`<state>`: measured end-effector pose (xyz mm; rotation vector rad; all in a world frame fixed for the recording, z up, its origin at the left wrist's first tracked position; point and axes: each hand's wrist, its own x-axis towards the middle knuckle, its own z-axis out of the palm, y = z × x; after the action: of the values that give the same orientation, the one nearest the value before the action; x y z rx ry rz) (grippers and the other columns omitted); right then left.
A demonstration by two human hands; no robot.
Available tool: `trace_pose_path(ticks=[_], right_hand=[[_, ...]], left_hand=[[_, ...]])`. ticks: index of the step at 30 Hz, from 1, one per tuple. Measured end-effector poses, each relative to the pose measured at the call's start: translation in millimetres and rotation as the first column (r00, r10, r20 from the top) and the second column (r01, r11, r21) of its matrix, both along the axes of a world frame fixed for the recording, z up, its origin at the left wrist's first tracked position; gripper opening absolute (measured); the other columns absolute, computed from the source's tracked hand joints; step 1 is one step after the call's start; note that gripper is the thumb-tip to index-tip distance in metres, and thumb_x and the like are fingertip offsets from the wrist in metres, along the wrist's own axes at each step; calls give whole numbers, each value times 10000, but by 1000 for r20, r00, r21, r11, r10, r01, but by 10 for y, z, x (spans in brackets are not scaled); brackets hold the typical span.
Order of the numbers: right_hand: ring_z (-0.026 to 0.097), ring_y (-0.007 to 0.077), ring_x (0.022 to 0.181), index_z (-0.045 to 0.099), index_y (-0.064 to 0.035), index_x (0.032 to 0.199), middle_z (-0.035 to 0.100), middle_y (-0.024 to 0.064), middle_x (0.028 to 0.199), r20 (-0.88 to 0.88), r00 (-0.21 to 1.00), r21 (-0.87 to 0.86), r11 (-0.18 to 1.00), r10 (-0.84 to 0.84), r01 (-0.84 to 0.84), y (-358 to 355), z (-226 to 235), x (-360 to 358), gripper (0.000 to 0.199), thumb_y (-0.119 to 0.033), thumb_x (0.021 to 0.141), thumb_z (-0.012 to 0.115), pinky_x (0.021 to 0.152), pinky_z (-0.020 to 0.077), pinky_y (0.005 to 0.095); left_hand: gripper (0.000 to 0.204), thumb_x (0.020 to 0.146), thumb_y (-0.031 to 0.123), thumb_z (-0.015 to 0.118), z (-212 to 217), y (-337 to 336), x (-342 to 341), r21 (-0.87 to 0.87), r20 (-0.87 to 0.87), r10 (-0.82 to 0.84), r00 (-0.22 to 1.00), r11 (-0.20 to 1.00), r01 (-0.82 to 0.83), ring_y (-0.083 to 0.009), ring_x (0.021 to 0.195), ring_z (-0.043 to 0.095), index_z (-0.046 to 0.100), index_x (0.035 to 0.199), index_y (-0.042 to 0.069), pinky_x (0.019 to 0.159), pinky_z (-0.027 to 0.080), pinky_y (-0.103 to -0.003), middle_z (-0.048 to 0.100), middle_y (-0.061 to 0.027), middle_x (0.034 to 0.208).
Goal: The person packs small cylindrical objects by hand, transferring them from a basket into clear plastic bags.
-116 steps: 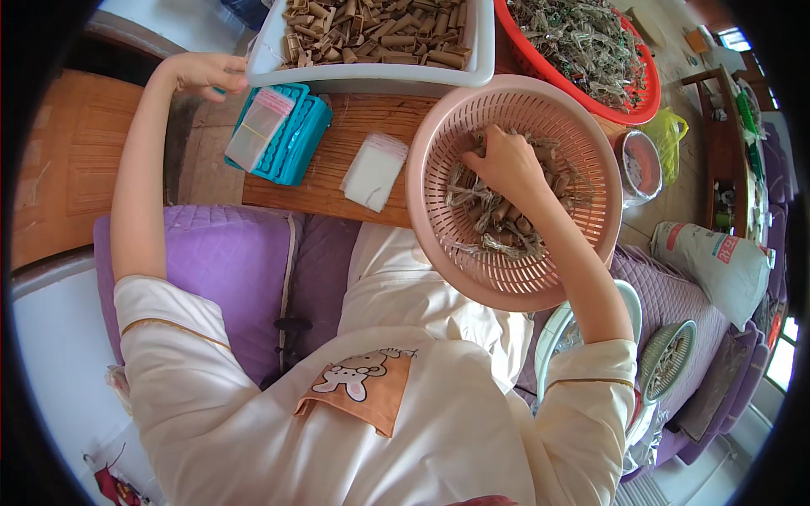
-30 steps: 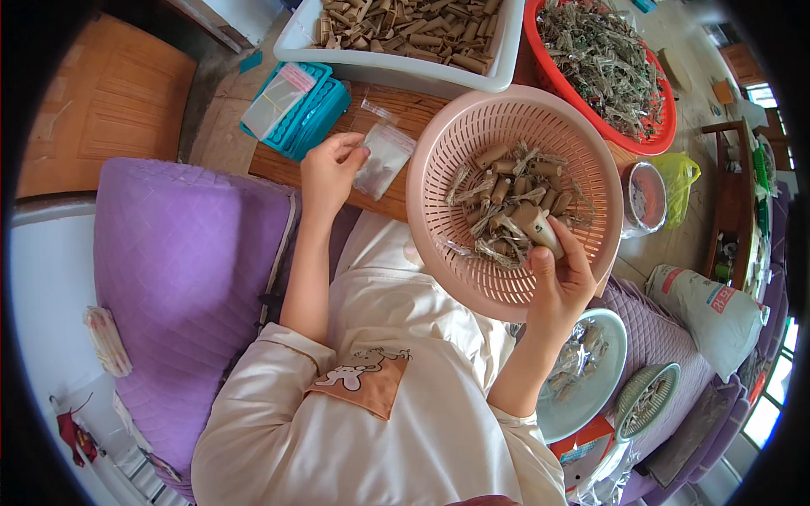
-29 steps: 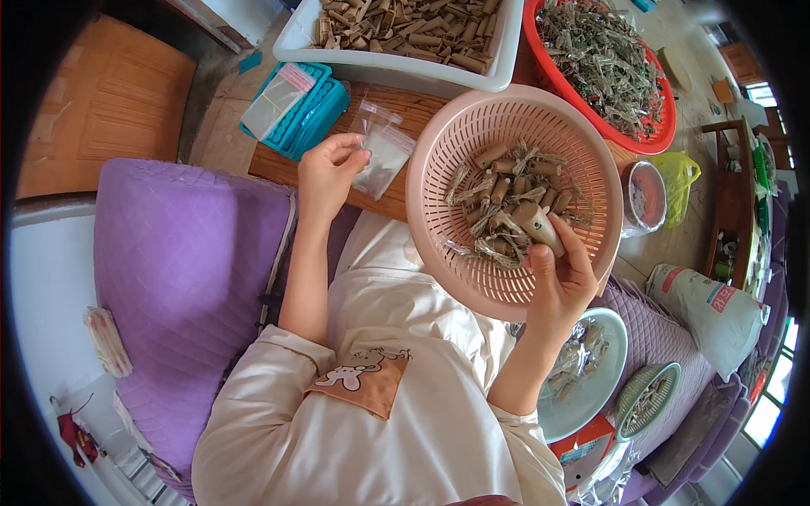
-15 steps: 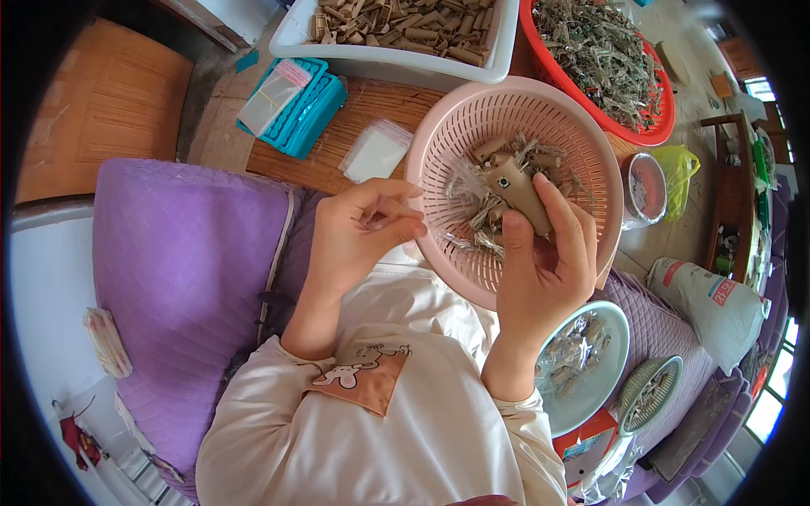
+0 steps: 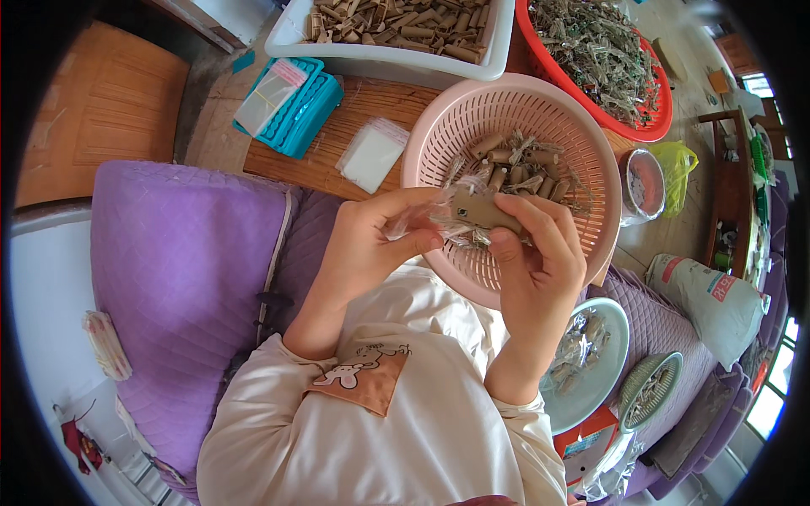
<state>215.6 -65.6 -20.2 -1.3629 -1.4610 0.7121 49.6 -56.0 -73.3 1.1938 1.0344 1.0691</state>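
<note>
My right hand (image 5: 542, 257) pinches a tan, rounded casing (image 5: 488, 209) with a small dark spot near its left end. A clear plastic bag (image 5: 415, 218) is gripped at one side between the thumb and fingers of my left hand (image 5: 364, 240). The bag's mouth meets the casing's left end; whether the casing is inside it, I cannot tell. Both hands are over the near part of a pink slotted basket (image 5: 430, 118), which holds several similar brown pieces (image 5: 523, 173) and bundles of wire-like strands.
Behind the basket stand a white bin (image 5: 384, 63) of brown parts and a red basket (image 5: 666, 118) of wrapped strands. Flat clear bags (image 5: 373, 156) and teal trays (image 5: 308, 118) lie left on the wooden table. At right are a pale bowl (image 5: 620, 354) and a small green basket (image 5: 677, 371).
The casing has turned from steep to nearly level and moved left and nearer to me. My left hand has moved slightly right, bringing the bag against the casing's end.
</note>
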Motion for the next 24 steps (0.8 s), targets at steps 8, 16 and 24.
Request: trace_pose_path(ticks=[8, 16, 24], right_hand=[[595, 168, 674, 610, 1, 923, 592, 107, 813, 69, 966, -125, 963, 249, -239, 84, -3, 101, 223, 38, 704, 628, 585, 467, 260], [606, 202, 748, 603, -2, 872, 617, 118, 881, -210, 973, -141, 982, 94, -126, 122, -334, 0, 242, -65, 663, 709, 665, 477, 283], [503, 315, 989, 637, -46, 875, 465, 150, 1189, 117, 934, 13, 940, 337, -341, 104, -415, 64, 326, -231, 629, 746, 848, 401, 386]], left_hand=[[403, 742, 58, 679, 49, -9, 64, -36, 110, -93, 990, 995, 98, -74, 829, 540, 533, 1099, -61, 704, 454, -207, 607, -71, 925], [383, 750, 98, 682, 83, 27, 46, -83, 131, -110, 985, 989, 121, -65, 807, 538, 547, 1072, -57, 680, 452, -202, 611, -68, 915], [324, 767, 94, 662, -15, 56, 88, -44, 69, -62, 996, 997, 65, -56, 734, 556, 563, 1040, -49, 628, 454, -177, 624, -70, 891]])
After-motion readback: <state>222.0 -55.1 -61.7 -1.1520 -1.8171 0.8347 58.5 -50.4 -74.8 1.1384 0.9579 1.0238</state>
